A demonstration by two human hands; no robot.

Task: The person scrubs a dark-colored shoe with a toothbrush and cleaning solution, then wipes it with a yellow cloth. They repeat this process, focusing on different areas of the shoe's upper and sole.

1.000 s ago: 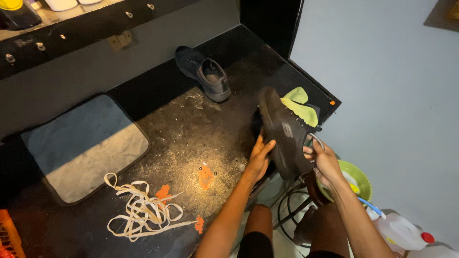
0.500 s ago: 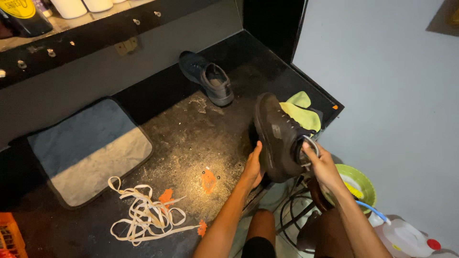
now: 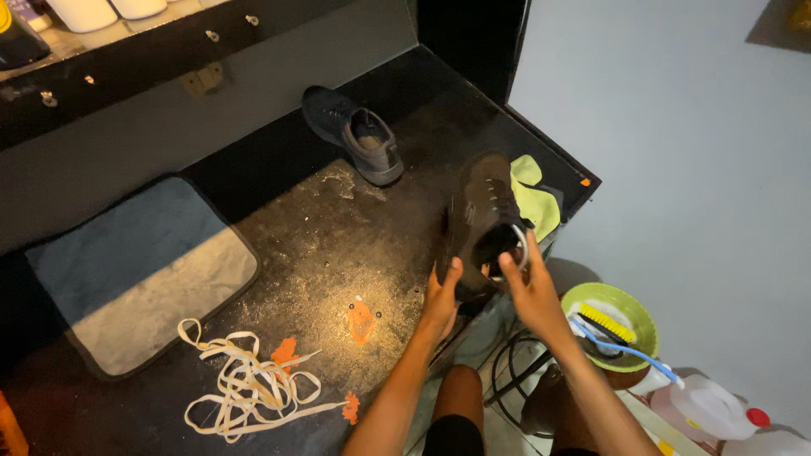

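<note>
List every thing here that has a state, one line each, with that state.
Held shoe: dark, lifted, unlaced, gripped by both hands.
Left hand: grips the shoe's lower end.
Right hand: fingers at the shoe's opening.
Second shoe: on the floor, unlaced.
Laces: loose, tangled heap.
Mat: lying flat.
Green bowl: upright, holding brushes.
Jug: capped, lying sideways.

One head cam only, looking steeply down from above w/ slight forward tilt. It sits close over the left hand (image 3: 441, 297) and right hand (image 3: 530, 291). Dark speckled floor (image 3: 338, 245) fills most of the frame, pale wall (image 3: 676, 152) at right.
</note>
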